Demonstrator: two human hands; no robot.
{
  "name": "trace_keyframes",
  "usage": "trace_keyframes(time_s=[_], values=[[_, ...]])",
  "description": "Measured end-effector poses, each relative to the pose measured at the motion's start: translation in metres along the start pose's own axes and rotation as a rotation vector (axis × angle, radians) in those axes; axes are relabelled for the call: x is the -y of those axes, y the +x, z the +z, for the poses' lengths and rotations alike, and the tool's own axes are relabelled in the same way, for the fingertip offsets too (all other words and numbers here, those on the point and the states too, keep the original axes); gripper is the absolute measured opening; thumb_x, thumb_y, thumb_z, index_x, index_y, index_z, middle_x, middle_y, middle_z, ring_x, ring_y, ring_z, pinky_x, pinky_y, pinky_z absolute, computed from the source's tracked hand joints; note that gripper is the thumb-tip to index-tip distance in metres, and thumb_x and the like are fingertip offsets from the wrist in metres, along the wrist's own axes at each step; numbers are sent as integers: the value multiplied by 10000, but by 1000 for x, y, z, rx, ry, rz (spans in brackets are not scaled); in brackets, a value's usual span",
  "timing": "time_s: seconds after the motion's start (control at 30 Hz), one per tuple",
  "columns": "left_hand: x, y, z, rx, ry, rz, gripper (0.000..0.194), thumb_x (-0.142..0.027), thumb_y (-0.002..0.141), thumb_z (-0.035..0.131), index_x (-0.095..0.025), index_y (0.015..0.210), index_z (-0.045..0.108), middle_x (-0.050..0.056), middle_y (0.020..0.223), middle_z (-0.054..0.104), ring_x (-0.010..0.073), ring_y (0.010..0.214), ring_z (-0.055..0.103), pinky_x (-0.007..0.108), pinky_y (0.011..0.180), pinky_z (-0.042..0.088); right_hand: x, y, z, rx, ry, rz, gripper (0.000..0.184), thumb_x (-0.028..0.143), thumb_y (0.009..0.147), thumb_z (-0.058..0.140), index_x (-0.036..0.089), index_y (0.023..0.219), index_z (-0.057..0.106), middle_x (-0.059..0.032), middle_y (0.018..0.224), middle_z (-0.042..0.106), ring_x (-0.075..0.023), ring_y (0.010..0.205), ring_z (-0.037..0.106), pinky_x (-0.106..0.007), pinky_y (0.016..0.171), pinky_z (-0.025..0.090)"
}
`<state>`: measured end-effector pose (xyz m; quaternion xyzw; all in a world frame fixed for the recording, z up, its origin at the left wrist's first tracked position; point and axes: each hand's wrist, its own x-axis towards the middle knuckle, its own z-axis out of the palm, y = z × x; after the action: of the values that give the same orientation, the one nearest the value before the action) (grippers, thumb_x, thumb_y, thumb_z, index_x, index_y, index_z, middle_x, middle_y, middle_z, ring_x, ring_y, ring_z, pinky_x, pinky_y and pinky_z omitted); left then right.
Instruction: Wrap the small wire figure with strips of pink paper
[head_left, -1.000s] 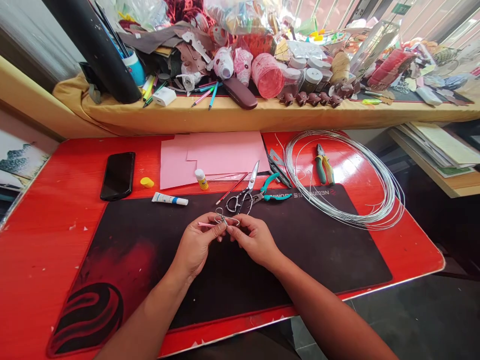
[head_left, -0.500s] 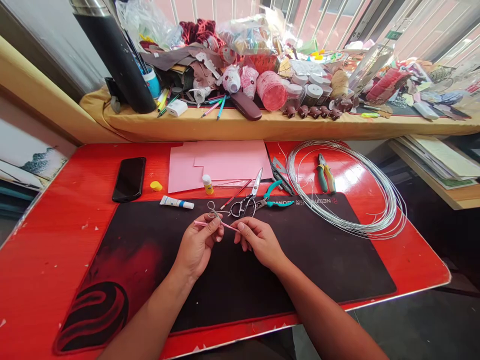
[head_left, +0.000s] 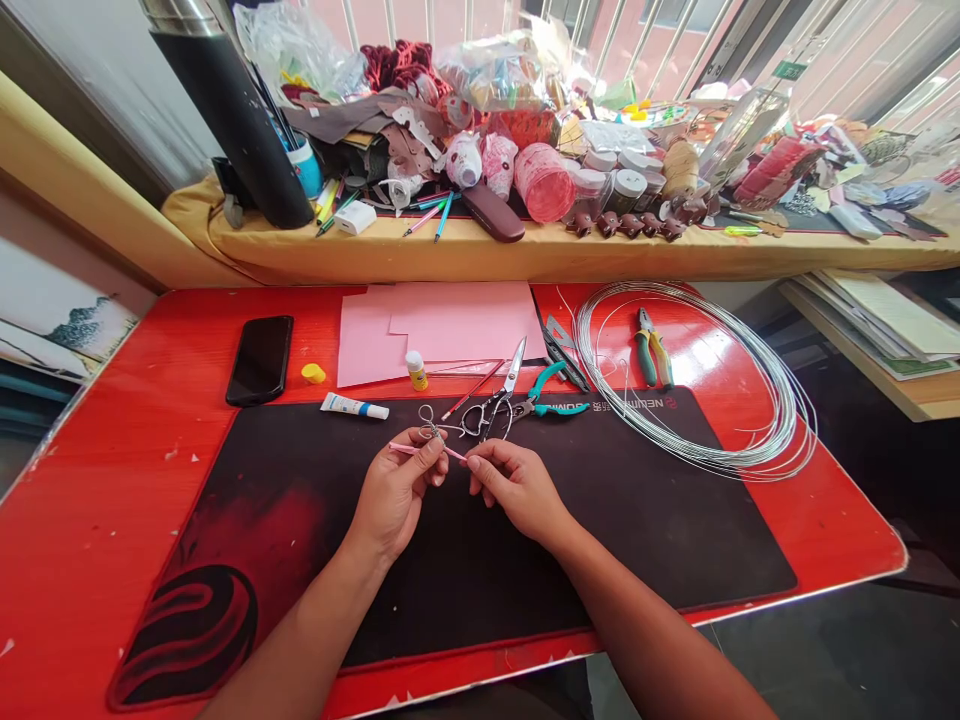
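"Bent silver wire piece (head_left: 430, 430) with a small round loop: where is it sitting?"

"Between the thumb and fingers of the left hand (head_left: 396, 495), which are pinching it above the dark desk mat (head_left: 600, 510). Its loop is poking up past the fingertips."

"And the right hand (head_left: 519, 488)?"

"Its thumb and fingers are gripping the near end of a thin pink strip (head_left: 456, 456), whose other end is sticking out to the left of the left hand."

"Anything in the way?"

"The left thumb is covering part of the wire. Silver-bladed scissors with dark handles (head_left: 511, 372) are lying just beyond the hands, touching or overlapping teal-handled pliers (head_left: 551, 408); I can't tell which. A white-and-blue glue tube (head_left: 354, 406) is lying to the left."

"How is the wire looking?"

"Thin and shiny, twisting tightly below the loop, with another bend reaching right."
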<state>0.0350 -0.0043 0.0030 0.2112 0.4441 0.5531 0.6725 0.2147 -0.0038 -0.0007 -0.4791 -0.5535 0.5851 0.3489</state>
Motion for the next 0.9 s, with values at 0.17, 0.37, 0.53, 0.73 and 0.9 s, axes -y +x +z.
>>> trace_keyframes(time_s=[0.17,0.37,0.53,0.73,0.9], values=[[0,-3,2,20,95,-15,328,-362,705,956,-156,870,762,1,696,643,115,627,566,217,552,443,-3,0,1,6,46,-32,318,487,992,654,180,1018,730,-9,756,697,-111,537,542,-237,532,436],[2,-5,6,48,158,-10,384,-391,695,960,-147,924,771,7,758,663,114,631,572,225,550,458,-2,1,3,-7,21,-4,308,478,971,677,178,912,717,13,671,659,-105,507,514,-228,507,414],[-3,-5,6,106,163,9,507,-377,725,944,-175,1154,765,28,882,698,131,679,614,234,567,483,-2,1,0,-60,60,9,326,497,959,674,178,898,704,14,651,651,-103,481,505,-228,490,382],[-8,-4,0,84,196,71,477,-364,744,927,-161,1146,773,11,786,667,132,664,596,232,580,479,-5,2,2,-117,71,-5,357,541,933,687,185,898,699,16,631,640,-107,462,489,-230,463,357],[-4,-2,-7,46,173,95,429,-386,767,912,-164,1108,777,13,791,675,118,666,590,214,572,461,-6,1,3,-154,53,-26,355,539,933,689,187,881,696,14,624,635,-113,465,481,-237,464,357]])
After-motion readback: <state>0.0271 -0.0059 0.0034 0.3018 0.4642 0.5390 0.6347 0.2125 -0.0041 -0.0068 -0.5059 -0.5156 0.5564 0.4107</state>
